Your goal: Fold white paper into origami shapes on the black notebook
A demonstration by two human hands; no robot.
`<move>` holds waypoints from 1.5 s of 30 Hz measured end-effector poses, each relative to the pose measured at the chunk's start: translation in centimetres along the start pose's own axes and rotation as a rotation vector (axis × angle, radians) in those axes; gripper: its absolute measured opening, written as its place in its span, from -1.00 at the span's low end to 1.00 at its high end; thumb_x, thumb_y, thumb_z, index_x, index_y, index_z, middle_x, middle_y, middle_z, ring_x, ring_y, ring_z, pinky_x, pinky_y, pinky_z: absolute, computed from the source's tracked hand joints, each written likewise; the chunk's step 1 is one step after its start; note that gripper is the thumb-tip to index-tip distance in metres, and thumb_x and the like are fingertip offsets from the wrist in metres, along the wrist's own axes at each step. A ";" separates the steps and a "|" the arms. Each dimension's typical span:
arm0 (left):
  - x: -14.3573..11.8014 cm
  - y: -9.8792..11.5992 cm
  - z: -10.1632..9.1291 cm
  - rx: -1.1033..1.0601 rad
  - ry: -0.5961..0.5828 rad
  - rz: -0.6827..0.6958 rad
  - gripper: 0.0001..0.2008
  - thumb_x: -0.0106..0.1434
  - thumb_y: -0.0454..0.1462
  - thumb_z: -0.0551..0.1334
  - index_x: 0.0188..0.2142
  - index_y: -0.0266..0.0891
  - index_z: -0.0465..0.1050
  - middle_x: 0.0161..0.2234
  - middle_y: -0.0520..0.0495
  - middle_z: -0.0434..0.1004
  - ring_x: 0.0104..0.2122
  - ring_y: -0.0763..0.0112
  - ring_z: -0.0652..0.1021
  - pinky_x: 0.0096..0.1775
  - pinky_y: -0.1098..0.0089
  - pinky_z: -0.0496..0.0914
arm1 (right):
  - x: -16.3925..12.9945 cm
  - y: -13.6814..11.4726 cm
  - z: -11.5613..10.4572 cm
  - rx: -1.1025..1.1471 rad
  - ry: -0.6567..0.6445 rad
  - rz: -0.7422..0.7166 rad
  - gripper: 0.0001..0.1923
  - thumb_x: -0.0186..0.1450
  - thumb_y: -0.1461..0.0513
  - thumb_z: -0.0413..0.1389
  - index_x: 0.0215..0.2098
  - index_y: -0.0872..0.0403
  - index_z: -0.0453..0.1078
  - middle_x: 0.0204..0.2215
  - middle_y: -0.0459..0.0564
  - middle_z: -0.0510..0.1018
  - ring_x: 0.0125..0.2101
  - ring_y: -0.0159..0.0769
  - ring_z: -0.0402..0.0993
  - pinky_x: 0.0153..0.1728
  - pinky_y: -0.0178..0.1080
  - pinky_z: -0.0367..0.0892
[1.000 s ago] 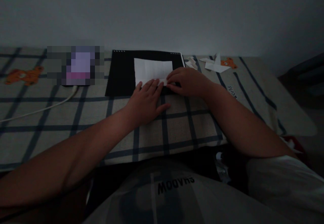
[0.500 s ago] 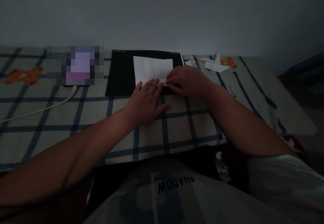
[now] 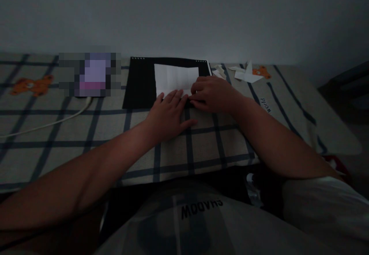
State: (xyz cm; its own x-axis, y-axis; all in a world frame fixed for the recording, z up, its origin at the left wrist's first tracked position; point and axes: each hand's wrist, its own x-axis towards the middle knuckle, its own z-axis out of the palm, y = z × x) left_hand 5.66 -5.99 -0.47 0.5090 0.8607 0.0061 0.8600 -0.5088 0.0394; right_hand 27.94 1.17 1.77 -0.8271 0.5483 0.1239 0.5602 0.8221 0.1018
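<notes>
A white sheet of paper with faint vertical creases lies on a black pad that has small holes along its far edge. My left hand rests with its fingers stretched over the near edge of the sheet, thumb spread to the right. At the sheet's near right corner, my right hand has its fingers bent together, thumb and fingertips pinching the paper's edge. The fingers of both hands cover most of that near edge.
Folded white paper pieces and crumpled scraps lie right of the pad. To the left is a phone-like device, blurred out, with a white cable. A checked cloth covers the table, which meets a wall.
The whole view has shifted slightly, so things sit a little further right. My right fingertips have moved slightly at the paper's corner; my left hand stays on the near edge.
</notes>
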 end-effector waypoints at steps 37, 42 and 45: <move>0.1 0.2 -0.5 0.005 -0.045 -0.021 -0.10 0.67 0.17 0.12 0.68 -0.44 0.14 0.70 -0.50 0.10 0.67 -0.27 0.21 0.62 -0.20 0.10 | -0.6 0.4 -0.9 -0.023 -0.038 0.208 -0.54 0.60 0.14 0.03 0.01 0.18 0.77 -0.09 0.33 0.80 0.06 0.21 0.60 0.03 0.08 0.41; 0.1 0.1 -0.4 0.000 -0.030 -0.013 -0.10 0.66 0.18 0.13 0.68 -0.43 0.16 0.69 -0.48 0.12 0.66 -0.25 0.22 0.62 -0.20 0.11 | 0.3 -1.3 -1.5 -0.027 -0.115 0.147 -0.55 0.61 0.20 0.00 0.00 0.17 0.76 -0.03 0.31 0.80 0.09 0.20 0.60 -0.03 0.05 0.39; 0.1 0.2 -0.3 0.000 -0.022 -0.015 -0.10 0.66 0.17 0.14 0.68 -0.45 0.15 0.69 -0.48 0.13 0.66 -0.26 0.22 0.62 -0.20 0.10 | 0.5 -1.7 -1.7 -0.015 -0.164 0.150 -0.55 0.61 0.23 0.00 0.01 0.22 0.75 0.00 0.34 0.80 0.11 0.19 0.61 -0.05 0.03 0.40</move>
State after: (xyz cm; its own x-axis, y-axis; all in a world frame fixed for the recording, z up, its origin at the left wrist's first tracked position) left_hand 5.84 -6.02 -0.16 0.4970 0.8676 -0.0162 0.8674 -0.4961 0.0397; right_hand 26.62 -0.21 3.31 -0.7301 0.6829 -0.0232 0.6771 0.7277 0.1095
